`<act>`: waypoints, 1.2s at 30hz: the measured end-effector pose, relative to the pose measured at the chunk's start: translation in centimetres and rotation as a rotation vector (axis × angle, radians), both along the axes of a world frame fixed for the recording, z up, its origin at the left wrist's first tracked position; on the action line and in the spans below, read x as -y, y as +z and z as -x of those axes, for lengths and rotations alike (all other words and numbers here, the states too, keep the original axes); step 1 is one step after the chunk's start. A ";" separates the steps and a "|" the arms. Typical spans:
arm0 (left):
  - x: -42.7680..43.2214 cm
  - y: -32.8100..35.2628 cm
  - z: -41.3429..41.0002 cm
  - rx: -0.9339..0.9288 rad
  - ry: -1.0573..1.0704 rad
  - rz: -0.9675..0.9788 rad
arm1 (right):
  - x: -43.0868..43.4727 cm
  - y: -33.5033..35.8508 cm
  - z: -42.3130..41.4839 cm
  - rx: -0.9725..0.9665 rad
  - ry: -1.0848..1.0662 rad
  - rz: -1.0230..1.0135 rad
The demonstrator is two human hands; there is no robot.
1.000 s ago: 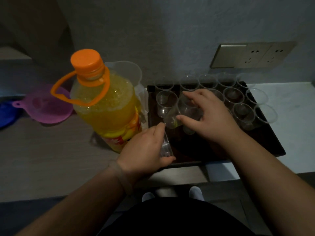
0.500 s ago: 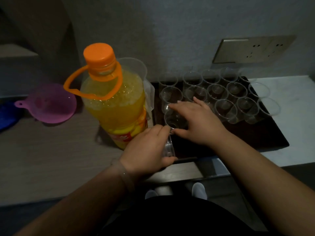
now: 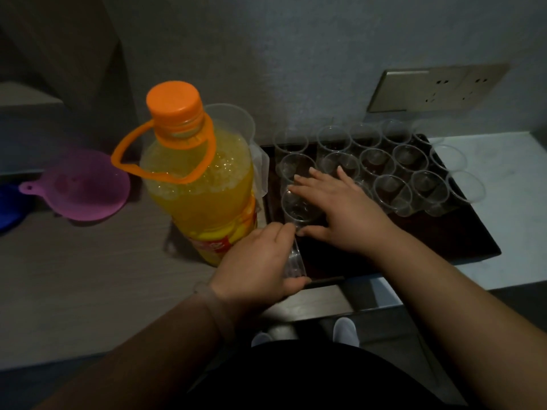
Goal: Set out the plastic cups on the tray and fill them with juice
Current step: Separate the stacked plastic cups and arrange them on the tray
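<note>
Clear plastic cups (image 3: 390,192) are standing in rows along the far half of a dark tray (image 3: 444,247), all upright and empty, with the rightmost ones overhanging the tray's right edge. The tray is lying on the counter (image 3: 88,276), its near half bare. The right hand (image 3: 344,208) is reaching over the tray's left part, palm down, fingers spread fairly wide across the rims of the cups there, with the thumb stretched towards the left. One clear cup (image 3: 297,207) is sitting just under those fingers near the tray's left edge; whether the hand is gripping it or only resting on it is hard to tell. The left hand (image 3: 260,258) is curling at the tray's near left corner, its fingers closed around a short stack of nested cups (image 3: 294,263) lying tilted on its side, and its fingertips are nearly meeting the right thumb. A large juice bottle (image 3: 198,187) is standing on the counter just beside the tray's left edge, orange cap (image 3: 174,100) on, orange carry loop hanging at its neck, yellow juice filling it to the shoulder. A bigger clear cup (image 3: 233,119) is showing behind the bottle. A purple funnel (image 3: 85,187) is lying near the counter's left side, well apart from the tray.
</note>
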State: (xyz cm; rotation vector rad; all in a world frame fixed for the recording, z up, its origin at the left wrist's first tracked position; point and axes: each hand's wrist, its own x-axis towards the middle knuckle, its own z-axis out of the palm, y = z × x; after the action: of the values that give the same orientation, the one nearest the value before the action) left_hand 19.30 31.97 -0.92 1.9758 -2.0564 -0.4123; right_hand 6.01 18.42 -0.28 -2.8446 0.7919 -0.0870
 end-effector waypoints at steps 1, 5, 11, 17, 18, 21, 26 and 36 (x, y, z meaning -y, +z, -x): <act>0.0 0.1 0.0 -0.005 0.001 0.000 | 0.0 0.2 0.2 0.016 0.002 -0.014; 0.0 0.0 0.0 -0.018 0.003 0.027 | -1.5 1.2 1.8 0.271 -0.052 -0.112; -0.6 -1.0 0.3 0.017 0.008 0.117 | -5.5 1.7 3.3 0.361 -0.217 -0.340; -1.0 -1.0 0.4 -0.017 -0.012 0.161 | -6.5 1.1 2.8 0.336 -0.194 -0.578; -1.2 -1.2 0.3 -0.015 -0.012 0.174 | -6.5 0.9 2.7 0.345 -0.207 -0.600; -1.8 -1.8 0.1 -0.046 -0.038 0.171 | -6.6 0.3 3.0 0.370 -0.224 -0.705; -2.5 -2.2 0.5 0.041 -0.037 0.220 | -7.2 -0.8 3.9 0.504 -0.259 -0.904; -2.8 -2.6 1.1 0.211 0.060 0.253 | -6.8 -0.4 5.3 0.590 -0.389 -0.667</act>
State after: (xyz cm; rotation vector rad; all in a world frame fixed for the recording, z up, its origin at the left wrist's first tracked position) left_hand 18.16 34.73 -3.55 1.9896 -2.0448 0.0701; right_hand 0.72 25.19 -0.69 -1.8689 0.9799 -0.5652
